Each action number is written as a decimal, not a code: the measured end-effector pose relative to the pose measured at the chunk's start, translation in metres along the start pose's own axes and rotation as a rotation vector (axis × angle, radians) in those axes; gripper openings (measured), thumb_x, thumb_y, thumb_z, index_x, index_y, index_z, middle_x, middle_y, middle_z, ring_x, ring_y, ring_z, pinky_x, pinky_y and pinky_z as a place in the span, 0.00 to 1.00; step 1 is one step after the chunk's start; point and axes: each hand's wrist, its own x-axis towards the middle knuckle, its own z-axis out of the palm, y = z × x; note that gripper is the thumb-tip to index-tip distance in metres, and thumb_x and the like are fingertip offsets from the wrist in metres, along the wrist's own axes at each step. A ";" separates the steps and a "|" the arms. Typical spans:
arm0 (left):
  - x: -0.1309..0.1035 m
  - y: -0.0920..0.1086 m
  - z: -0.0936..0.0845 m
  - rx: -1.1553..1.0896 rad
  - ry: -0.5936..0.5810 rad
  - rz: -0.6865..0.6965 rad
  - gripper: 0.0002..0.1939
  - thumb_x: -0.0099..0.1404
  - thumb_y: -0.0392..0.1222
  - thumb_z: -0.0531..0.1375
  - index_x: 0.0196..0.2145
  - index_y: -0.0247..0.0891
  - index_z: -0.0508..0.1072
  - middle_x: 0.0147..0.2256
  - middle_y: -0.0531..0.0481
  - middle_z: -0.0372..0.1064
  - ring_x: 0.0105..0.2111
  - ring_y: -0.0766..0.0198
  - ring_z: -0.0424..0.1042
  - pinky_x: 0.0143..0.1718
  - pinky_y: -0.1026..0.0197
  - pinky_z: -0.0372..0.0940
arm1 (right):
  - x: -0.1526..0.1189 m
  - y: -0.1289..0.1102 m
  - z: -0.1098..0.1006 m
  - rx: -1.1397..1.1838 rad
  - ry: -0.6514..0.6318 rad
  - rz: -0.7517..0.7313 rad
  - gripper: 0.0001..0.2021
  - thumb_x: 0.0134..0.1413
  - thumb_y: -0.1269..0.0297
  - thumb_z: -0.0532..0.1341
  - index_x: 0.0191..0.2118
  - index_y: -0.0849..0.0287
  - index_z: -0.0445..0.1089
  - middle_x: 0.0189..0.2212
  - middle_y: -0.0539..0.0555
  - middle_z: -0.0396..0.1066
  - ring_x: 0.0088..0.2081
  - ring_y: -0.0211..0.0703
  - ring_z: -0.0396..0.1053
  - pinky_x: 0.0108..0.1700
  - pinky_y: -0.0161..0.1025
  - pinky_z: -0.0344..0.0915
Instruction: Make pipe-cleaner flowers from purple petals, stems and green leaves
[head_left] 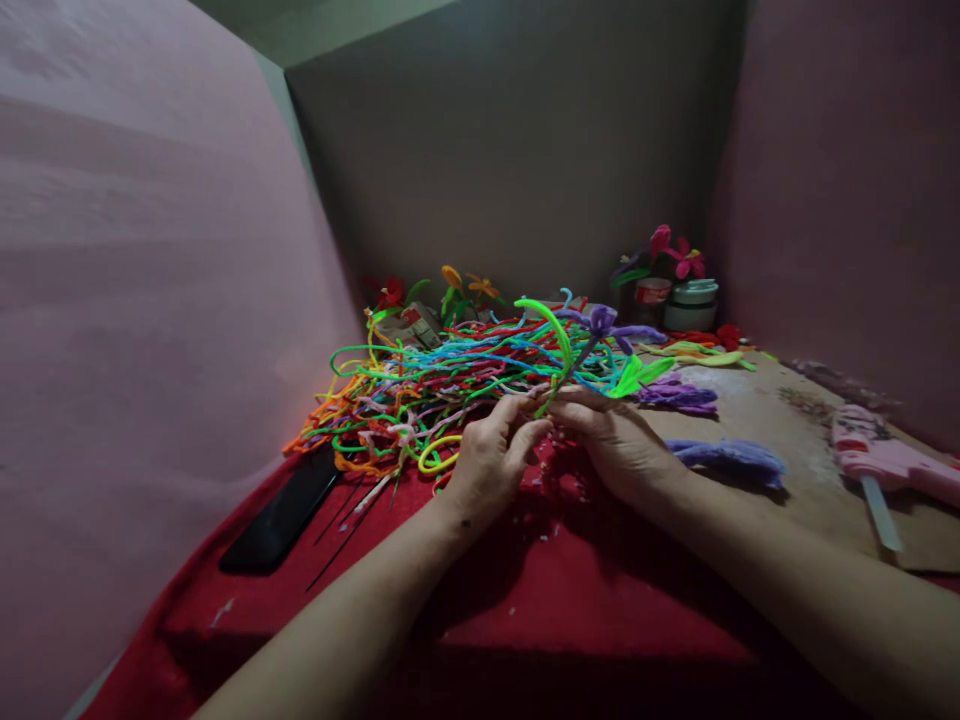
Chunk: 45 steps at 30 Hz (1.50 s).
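Observation:
A purple pipe-cleaner flower (602,320) on a dark stem, with a bright green curved leaf (556,325) beside it, rises from between my two hands. My left hand (491,450) pinches the lower stem between thumb and fingers. From the other side, my right hand (619,440) is closed around the same stem; its fingertips are partly hidden. Just behind the hands lies a large heap of multicoloured pipe cleaners (450,365). Bright green pieces (637,376) and a purple bundle (679,394) lie beyond my right hand.
A black phone (281,515) and thin dark rods (336,545) lie left on the red cloth (570,600). At right, a pink glue gun (874,450) and a blue-violet bundle (727,460) rest on a brown board (810,500). Finished flowers (688,260) and a lidded jar (691,305) stand behind.

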 end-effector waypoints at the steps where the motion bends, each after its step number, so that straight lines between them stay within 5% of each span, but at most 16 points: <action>1: -0.002 -0.001 0.001 0.142 0.071 0.072 0.10 0.58 0.45 0.58 0.37 0.40 0.69 0.25 0.53 0.68 0.23 0.67 0.66 0.28 0.65 0.59 | 0.000 0.001 0.000 -0.020 0.033 -0.013 0.11 0.43 0.61 0.62 0.35 0.57 0.75 0.27 0.51 0.72 0.34 0.44 0.67 0.39 0.41 0.62; 7: -0.004 -0.008 0.004 0.713 0.149 0.294 0.08 0.63 0.44 0.53 0.31 0.39 0.67 0.25 0.49 0.66 0.24 0.64 0.65 0.27 0.64 0.53 | 0.003 0.008 0.008 0.006 0.101 -0.003 0.10 0.42 0.60 0.63 0.31 0.58 0.75 0.27 0.52 0.72 0.35 0.46 0.67 0.40 0.42 0.62; 11: -0.003 -0.006 0.004 0.823 0.090 0.315 0.10 0.64 0.39 0.49 0.29 0.38 0.68 0.24 0.47 0.65 0.23 0.64 0.63 0.26 0.63 0.51 | 0.002 0.006 0.010 -0.037 0.112 -0.064 0.10 0.40 0.59 0.64 0.31 0.57 0.75 0.28 0.52 0.73 0.38 0.47 0.67 0.44 0.44 0.60; 15: -0.001 -0.002 0.003 0.495 0.073 0.197 0.08 0.62 0.37 0.51 0.29 0.39 0.69 0.22 0.52 0.64 0.22 0.67 0.62 0.26 0.65 0.54 | 0.000 0.004 0.008 -0.091 0.093 -0.068 0.10 0.41 0.59 0.64 0.31 0.56 0.75 0.27 0.52 0.73 0.38 0.48 0.67 0.44 0.45 0.61; 21: 0.007 0.004 0.000 -0.259 -0.064 -0.222 0.09 0.57 0.43 0.58 0.25 0.35 0.68 0.16 0.56 0.63 0.12 0.72 0.59 0.16 0.68 0.54 | -0.003 0.001 0.009 -0.047 0.030 -0.019 0.10 0.42 0.58 0.64 0.31 0.57 0.74 0.25 0.52 0.72 0.35 0.46 0.68 0.38 0.42 0.63; 33: 0.008 0.000 -0.003 -0.770 -0.227 -0.378 0.08 0.57 0.40 0.60 0.27 0.33 0.67 0.15 0.59 0.60 0.09 0.78 0.53 0.11 0.72 0.57 | -0.001 -0.001 0.006 0.051 -0.058 0.036 0.11 0.44 0.60 0.64 0.36 0.57 0.74 0.27 0.52 0.73 0.30 0.42 0.69 0.38 0.43 0.63; 40: 0.008 0.003 -0.006 -0.809 -0.339 -0.421 0.08 0.57 0.41 0.60 0.34 0.34 0.68 0.16 0.60 0.59 0.08 0.78 0.47 0.08 0.72 0.53 | 0.004 0.000 0.001 0.017 -0.131 -0.036 0.10 0.43 0.60 0.64 0.33 0.57 0.75 0.30 0.52 0.73 0.37 0.44 0.69 0.44 0.44 0.62; 45: 0.003 0.008 0.003 -0.279 -0.135 -0.168 0.10 0.61 0.43 0.55 0.26 0.34 0.67 0.18 0.55 0.64 0.13 0.73 0.61 0.16 0.69 0.59 | 0.003 -0.001 0.001 -0.053 -0.031 -0.081 0.09 0.44 0.59 0.63 0.31 0.58 0.74 0.28 0.51 0.72 0.36 0.44 0.68 0.42 0.42 0.61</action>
